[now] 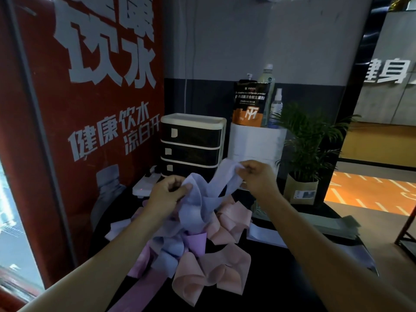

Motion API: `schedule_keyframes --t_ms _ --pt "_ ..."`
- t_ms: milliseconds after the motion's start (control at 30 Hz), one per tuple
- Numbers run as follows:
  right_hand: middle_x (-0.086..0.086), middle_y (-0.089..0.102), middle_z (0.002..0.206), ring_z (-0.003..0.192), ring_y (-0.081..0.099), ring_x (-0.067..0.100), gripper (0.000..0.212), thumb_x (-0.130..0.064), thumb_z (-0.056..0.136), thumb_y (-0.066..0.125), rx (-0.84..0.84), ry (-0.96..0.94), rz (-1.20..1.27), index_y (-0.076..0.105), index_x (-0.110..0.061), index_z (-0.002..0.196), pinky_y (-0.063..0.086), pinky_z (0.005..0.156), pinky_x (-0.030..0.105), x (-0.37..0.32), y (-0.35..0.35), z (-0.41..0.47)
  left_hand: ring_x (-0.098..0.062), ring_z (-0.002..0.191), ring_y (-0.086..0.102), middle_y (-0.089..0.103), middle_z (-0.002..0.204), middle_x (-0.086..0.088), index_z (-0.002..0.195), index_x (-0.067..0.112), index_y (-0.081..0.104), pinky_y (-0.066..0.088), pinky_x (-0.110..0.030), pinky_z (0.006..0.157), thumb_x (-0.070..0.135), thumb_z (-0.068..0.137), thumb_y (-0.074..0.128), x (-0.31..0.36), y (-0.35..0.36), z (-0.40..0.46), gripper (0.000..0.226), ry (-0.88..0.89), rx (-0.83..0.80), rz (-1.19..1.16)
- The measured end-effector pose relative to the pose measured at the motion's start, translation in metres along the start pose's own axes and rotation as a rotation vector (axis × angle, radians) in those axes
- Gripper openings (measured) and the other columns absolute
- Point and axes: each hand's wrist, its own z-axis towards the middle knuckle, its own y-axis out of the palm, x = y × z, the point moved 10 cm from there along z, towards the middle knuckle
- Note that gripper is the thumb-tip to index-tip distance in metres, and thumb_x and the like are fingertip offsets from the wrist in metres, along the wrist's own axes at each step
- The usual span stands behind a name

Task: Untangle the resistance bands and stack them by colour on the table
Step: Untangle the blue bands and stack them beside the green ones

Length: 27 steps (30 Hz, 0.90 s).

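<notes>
Head view: table [292, 278] under bands [193, 224]

Probably gym: supplement pouch [249, 102], bands [202, 233].

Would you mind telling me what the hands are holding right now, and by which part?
Both hold the blue resistance band, lifted from the tangled pile. The left hand grips a bunched fold; the right hand pinches its raised upper end.
</notes>
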Motion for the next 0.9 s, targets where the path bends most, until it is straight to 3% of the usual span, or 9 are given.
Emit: schedule_keyframes --t_ms 100,267,333,400,433,567,633,767,900 --pt "0.014 0.061 0.073 0.069 0.056 0.026 0.006 -0.003 0.084 0.065 -0.089 -0.078 -0.092 0.063 -0.008 0.081 0.052 0.071 0.041 -0.005 0.020 -0.013 -0.020 0.079 0.058 0.063 0.078 -0.002 0.084 0.015 0.064 0.047 -0.037 0.073 0.010 0.086 0.063 0.004 0.009 0.002 0.006 -0.005 0.003 -0.052" --pt "0.009 0.059 0.064 0.054 0.046 0.011 0.009 -0.007 0.082 0.067 -0.216 -0.240 -0.371 0.069 -0.001 0.075 0.036 0.055 0.008 -0.006 0.040 -0.026 -0.018 0.083 0.060 0.065 0.086 -0.004 0.085 0.015 0.063 0.049 -0.032 0.075 0.004 0.086 0.061 0.023 0.027 0.000 0.012 0.025 0.017 -0.187" --pt "0.007 0.063 0.067 0.057 0.049 0.009 0.009 -0.005 0.081 0.066 -0.229 -0.272 -0.402 0.071 0.002 0.079 0.037 0.055 0.007 -0.006 0.040 -0.027 -0.015 0.084 0.059 0.065 0.089 -0.003 0.087 0.016 0.064 0.049 -0.026 0.076 0.002 0.086 0.060 0.034 0.043 -0.003 0.014 0.065 -0.048 -0.186" --pt "0.008 0.063 0.070 0.061 0.052 0.012 0.011 0.001 0.083 0.060 -0.243 -0.248 -0.326 0.070 0.005 0.082 0.043 0.061 0.019 -0.003 0.038 -0.026 -0.007 0.086 0.060 0.066 0.093 0.001 0.090 0.019 0.066 0.049 -0.016 0.074 0.002 0.088 0.058 0.043 0.059 -0.006 0.020 0.105 -0.144 -0.149" --pt "0.009 0.064 0.072 0.063 0.054 0.013 0.013 0.005 0.085 0.056 -0.256 -0.200 -0.230 0.069 0.006 0.085 0.046 0.062 0.024 -0.001 0.035 -0.026 -0.001 0.085 0.061 0.067 0.094 0.005 0.090 0.022 0.066 0.048 -0.011 0.074 0.001 0.090 0.055 0.045 0.065 -0.008 0.024 0.115 -0.178 -0.123" --pt "0.005 0.070 0.080 0.072 0.068 0.013 0.025 0.008 0.091 0.044 -0.412 0.112 0.415 0.066 -0.003 0.092 0.056 0.067 0.020 0.013 0.036 -0.037 0.015 0.089 0.057 0.064 0.106 0.010 0.094 0.024 0.065 0.040 -0.002 0.077 -0.009 0.092 0.037 0.047 0.072 -0.011 0.044 0.153 -0.232 0.004" --pt "0.005 0.071 0.080 0.072 0.069 0.013 0.023 0.000 0.093 0.045 -0.435 0.212 0.562 0.067 -0.005 0.088 0.056 0.068 0.022 0.019 0.037 -0.043 0.010 0.101 0.057 0.063 0.115 0.004 0.099 0.018 0.067 0.040 -0.004 0.084 -0.015 0.088 0.031 0.047 0.076 -0.013 0.050 0.174 -0.264 -0.004" --pt "0.007 0.069 0.084 0.075 0.066 0.015 0.016 -0.014 0.094 0.053 -0.364 0.245 0.471 0.065 -0.003 0.091 0.055 0.064 0.021 0.028 0.041 -0.046 -0.006 0.113 0.058 0.063 0.121 0.003 0.107 0.012 0.068 0.044 -0.018 0.097 -0.017 0.087 0.034 0.046 0.090 -0.016 0.049 0.169 -0.365 -0.048" --pt "0.011 0.065 0.085 0.077 0.064 0.018 0.016 -0.009 0.095 0.050 -0.265 0.254 0.445 0.063 -0.005 0.086 0.053 0.062 0.023 0.037 0.041 -0.041 -0.012 0.108 0.058 0.062 0.115 0.000 0.102 0.025 0.061 0.049 -0.017 0.086 -0.010 0.083 0.058 0.035 0.068 -0.004 0.040 0.147 -0.169 0.023"
